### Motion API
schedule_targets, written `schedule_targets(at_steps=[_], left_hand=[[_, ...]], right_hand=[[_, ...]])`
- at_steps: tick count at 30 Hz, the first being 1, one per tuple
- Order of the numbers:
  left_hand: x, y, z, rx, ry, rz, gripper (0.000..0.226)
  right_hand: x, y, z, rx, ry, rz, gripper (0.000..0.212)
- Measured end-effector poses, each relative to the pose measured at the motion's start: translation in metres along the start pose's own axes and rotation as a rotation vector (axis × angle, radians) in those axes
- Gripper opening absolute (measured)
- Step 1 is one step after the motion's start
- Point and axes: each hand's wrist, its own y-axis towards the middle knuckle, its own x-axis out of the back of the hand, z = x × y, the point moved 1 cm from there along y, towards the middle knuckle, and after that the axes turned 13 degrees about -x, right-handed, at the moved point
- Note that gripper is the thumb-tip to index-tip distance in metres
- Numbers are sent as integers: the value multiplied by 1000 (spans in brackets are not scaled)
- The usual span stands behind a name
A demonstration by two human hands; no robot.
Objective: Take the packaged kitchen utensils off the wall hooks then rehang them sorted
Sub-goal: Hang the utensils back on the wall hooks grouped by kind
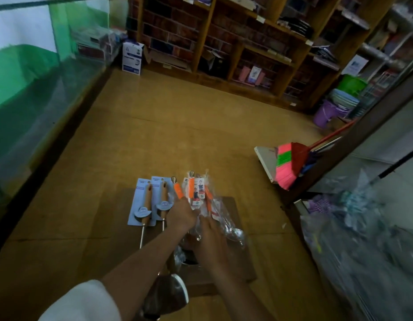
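Your left hand [181,214] curls round the orange-handled steel utensils in clear plastic sleeves [199,193], which lie on the brown cardboard floor [154,135] just right of two wooden-handled utensils on blue cards [144,205]. Your right hand [211,237] lies over the sleeves, but I cannot tell its grip. The film looks slippery and the steel light and stiff, so hold the handles.

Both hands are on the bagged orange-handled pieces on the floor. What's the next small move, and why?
Probably square up the orange-handled utensils under the left hand and right hand into one neat row. The two wooden-handled utensils on blue cards already lie side by side as a group, while the orange ones overlap at angles in their clear bags.
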Motion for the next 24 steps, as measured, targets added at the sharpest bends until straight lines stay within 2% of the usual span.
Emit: schedule_targets(at_steps=[6, 9, 12, 15, 17, 21, 24], left_hand=[[-5, 15, -3, 109, -139, -5, 35], [0, 19, -9, 92, -182, -5, 38], [13, 20, -15, 65, -297, -54, 48], [29, 19, -19, 60, -508, -55, 48], [41, 15, -23, 16, -632, -66, 52], [67, 1, -44, -94, -620, -85, 53], [78, -9, -69, -121, -673, -65, 49]], right_hand=[[3, -2, 13, 20, -4, 53, 54], [5, 1, 17, -3, 49, 52, 48], [6, 4, 19, -47, 208, 55, 52], [9, 6, 24, -100, 374, 9, 52], [10, 9, 28, -85, 448, -43, 62], [24, 0, 35, -13, 534, -156, 59], [38, -10, 32, -59, 552, -229, 48]])
